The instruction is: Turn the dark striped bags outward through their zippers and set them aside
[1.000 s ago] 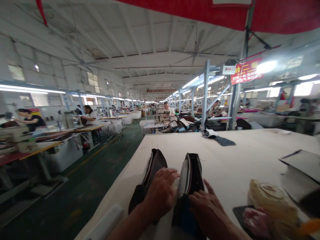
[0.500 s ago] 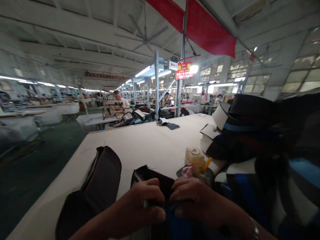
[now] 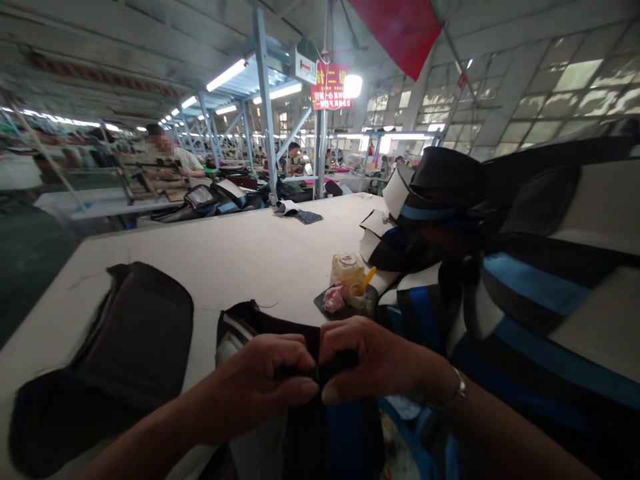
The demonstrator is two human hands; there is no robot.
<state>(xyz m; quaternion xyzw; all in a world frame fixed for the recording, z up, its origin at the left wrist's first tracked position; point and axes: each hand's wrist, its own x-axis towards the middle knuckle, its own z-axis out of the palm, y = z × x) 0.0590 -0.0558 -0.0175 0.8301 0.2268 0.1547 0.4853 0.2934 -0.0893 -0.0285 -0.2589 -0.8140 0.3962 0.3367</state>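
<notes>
Held at the near edge of the white table is a black fabric bag piece with a blue stripe and a pale panel. My left hand pinches its upper edge between thumb and bent fingers. Close beside it, my right hand grips the same edge, the two thumbs almost touching. The rest of the piece hangs below my hands and is partly hidden by them. To the left lies another dark bag piece, folded on the table.
On the white table, a yellowish jar with a yellow handle stands by a pink crumpled cloth. A tall pile of black, white and blue bag pieces rises at right. Farther back are a scrap and a seated person.
The view has turned right and downward, so the table items appear farther left. Both hands still hold the bag piece's edge and have come closer together.
</notes>
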